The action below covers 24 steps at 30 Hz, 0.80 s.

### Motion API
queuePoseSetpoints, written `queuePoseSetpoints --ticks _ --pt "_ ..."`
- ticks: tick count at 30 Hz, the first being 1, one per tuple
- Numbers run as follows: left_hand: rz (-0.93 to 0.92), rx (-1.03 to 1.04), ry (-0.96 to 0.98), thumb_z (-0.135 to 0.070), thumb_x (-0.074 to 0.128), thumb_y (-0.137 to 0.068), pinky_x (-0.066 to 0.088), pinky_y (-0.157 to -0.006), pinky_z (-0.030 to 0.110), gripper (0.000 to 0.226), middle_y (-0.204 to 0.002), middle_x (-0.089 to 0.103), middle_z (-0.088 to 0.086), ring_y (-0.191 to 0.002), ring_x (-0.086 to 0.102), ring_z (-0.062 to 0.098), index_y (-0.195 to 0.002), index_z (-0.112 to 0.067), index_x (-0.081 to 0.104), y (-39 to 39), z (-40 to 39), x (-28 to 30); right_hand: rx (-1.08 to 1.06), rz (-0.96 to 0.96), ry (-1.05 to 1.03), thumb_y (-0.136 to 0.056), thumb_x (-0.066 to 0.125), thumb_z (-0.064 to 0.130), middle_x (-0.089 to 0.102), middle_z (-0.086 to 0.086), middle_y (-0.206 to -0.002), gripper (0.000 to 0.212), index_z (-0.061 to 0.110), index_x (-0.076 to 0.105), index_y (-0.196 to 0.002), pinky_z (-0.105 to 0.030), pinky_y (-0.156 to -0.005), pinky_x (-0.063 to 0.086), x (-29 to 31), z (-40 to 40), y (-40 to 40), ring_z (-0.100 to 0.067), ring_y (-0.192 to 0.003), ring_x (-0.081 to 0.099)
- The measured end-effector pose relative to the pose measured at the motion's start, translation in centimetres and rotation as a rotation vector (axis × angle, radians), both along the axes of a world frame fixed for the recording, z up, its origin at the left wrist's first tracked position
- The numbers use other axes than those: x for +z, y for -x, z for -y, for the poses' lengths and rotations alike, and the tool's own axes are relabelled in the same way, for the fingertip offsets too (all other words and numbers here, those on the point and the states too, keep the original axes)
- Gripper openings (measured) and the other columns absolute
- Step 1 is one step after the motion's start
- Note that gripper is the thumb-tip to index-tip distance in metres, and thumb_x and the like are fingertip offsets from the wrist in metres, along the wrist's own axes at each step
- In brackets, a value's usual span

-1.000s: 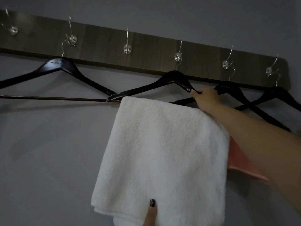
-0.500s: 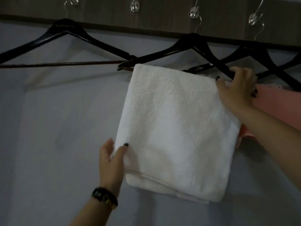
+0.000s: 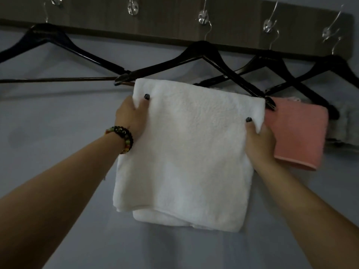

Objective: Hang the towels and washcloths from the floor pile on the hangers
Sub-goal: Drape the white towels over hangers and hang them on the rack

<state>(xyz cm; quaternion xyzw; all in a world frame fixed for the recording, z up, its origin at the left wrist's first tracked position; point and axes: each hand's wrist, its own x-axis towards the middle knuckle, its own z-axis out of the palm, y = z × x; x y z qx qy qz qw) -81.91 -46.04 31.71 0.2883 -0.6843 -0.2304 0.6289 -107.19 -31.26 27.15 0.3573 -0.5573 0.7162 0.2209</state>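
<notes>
A folded white towel (image 3: 186, 152) hangs over the bar of a black hanger (image 3: 200, 53) in the middle of the view. My left hand (image 3: 130, 119) pinches the towel's upper left edge, thumb on the front. My right hand (image 3: 260, 140) pinches its right edge a little lower, thumb on the front too. To the right, a pink washcloth (image 3: 299, 133) hangs on a second black hanger (image 3: 270, 63). A grey cloth (image 3: 347, 125) hangs on a third hanger (image 3: 330, 63) at the far right.
A dark wooden board (image 3: 174, 22) with several metal hooks runs along the grey wall at the top. An empty black hanger (image 3: 44, 35) with a brown bar hangs at the left. The floor pile is out of view.
My left hand rose from the towel's lower left corner to its upper left edge. My right hand left the hanger's end and dropped to the towel's right edge. The view shifted slightly.
</notes>
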Motion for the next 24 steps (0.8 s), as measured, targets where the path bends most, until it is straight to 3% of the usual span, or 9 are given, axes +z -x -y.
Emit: queuePoseSetpoints --ticks 2,4,9,12,17,19,20,22,24 --pt "-0.031 0.024 0.051 -0.053 0.038 -0.097 0.036 -0.068 0.026 0.039 -0.091 0.053 -0.004 -0.075 0.048 0.011 -0.103 -0.016 0.049 0.2 -0.4 -1.5 -0.059 -0.049 -0.033 -0.099 0.044 0.04 0.055 -0.001 -0.073 0.038 0.013 0.053 -0.073 -0.03 -0.062 0.038 -0.5 -0.4 0.1 -0.02 -0.07 0.051" --pt "-0.056 0.04 0.094 -0.05 0.04 -0.098 0.031 -0.058 0.02 0.037 -0.082 0.049 -0.008 -0.069 0.044 0.004 -0.099 -0.014 0.05 0.3 -0.7 -2.4 -0.153 -0.1 -0.066 -0.1 0.041 0.04 0.044 0.0 -0.061 0.047 0.016 0.037 -0.06 -0.032 -0.059 0.031 -0.8 -1.1 0.4 -0.022 -0.061 0.044" --pt "-0.062 0.072 0.133 -0.048 0.042 -0.098 0.029 -0.054 0.02 0.038 -0.077 0.047 -0.005 -0.064 0.043 0.006 -0.089 -0.011 0.045 -0.1 -2.1 -3.3 -0.248 -0.198 -0.083 -0.101 0.042 0.034 0.034 0.002 -0.052 0.052 0.016 0.027 -0.055 -0.028 -0.047 0.026 -1.2 -3.4 0.2 -0.012 -0.048 0.029" --pt "-0.039 0.101 0.143 -0.05 0.041 -0.097 0.03 -0.053 0.021 0.04 -0.076 0.047 -0.003 -0.062 0.043 0.009 -0.087 -0.011 0.043 -0.3 -2.0 -4.2 -0.259 -0.202 -0.085 -0.101 0.044 0.033 0.034 0.001 -0.052 0.053 0.016 0.025 -0.054 -0.037 -0.053 0.019 -2.0 -4.0 0.1 -0.018 -0.051 0.031" --pt "-0.018 0.125 0.112 -0.054 0.042 -0.095 0.033 -0.052 0.026 0.042 -0.079 0.048 -0.002 -0.063 0.045 0.012 -0.095 -0.012 0.041 0.0 -1.8 -5.0 -0.258 -0.191 -0.118 -0.101 0.044 0.033 0.037 0.002 -0.055 0.049 0.016 0.029 -0.057 -0.036 -0.056 0.017 -2.3 -4.0 0.3 -0.023 -0.059 0.041" --pt "-0.008 0.161 0.085 -0.054 0.044 -0.094 0.039 -0.056 0.029 0.041 -0.084 0.05 -0.005 -0.067 0.049 0.011 -0.11 -0.016 0.039 0.4 -2.1 -4.7 -0.275 -0.193 -0.116 -0.099 0.047 0.032 0.049 -0.003 -0.066 0.035 0.013 0.042 -0.071 -0.034 -0.055 0.028 -1.7 -4.1 0.3 -0.024 -0.065 0.047" --pt "0.001 0.204 0.102 -0.052 0.047 -0.094 0.043 -0.063 0.031 0.044 -0.09 0.051 -0.005 -0.071 0.051 0.012 -0.119 -0.017 0.037 0.5 -2.1 -4.6 -0.305 -0.187 -0.122 -0.097 0.051 0.03 0.057 -0.008 -0.082 0.022 0.01 0.049 -0.088 -0.034 -0.061 0.037 -1.3 -4.3 0.2 -0.026 -0.074 0.052" --pt "0.033 0.342 0.273 -0.045 0.051 -0.093 0.044 -0.086 0.04 0.057 -0.121 0.046 0.005 -0.101 0.052 0.023 -0.136 -0.014 0.031 0.8 -1.9 -4.2 -0.422 -0.234 -0.134 -0.09 0.06 0.022 0.052 -0.014 -0.121 0.037 0.008 0.045 -0.122 -0.041 -0.085 0.043 -0.1 -4.5 -0.2 -0.03 -0.105 0.052" --pt "0.115 0.427 0.488 -0.043 0.048 -0.091 0.029 -0.106 0.047 0.063 -0.143 0.031 0.015 -0.129 0.033 0.031 -0.141 -0.01 0.029 1.4 -1.4 -3.2 -0.486 -0.399 -0.15 -0.088 0.061 0.017 0.04 -0.014 -0.138 0.05 0.011 0.04 -0.133 -0.044 -0.1 0.037 1.6 -4.1 -1.0 -0.029 -0.123 0.041"
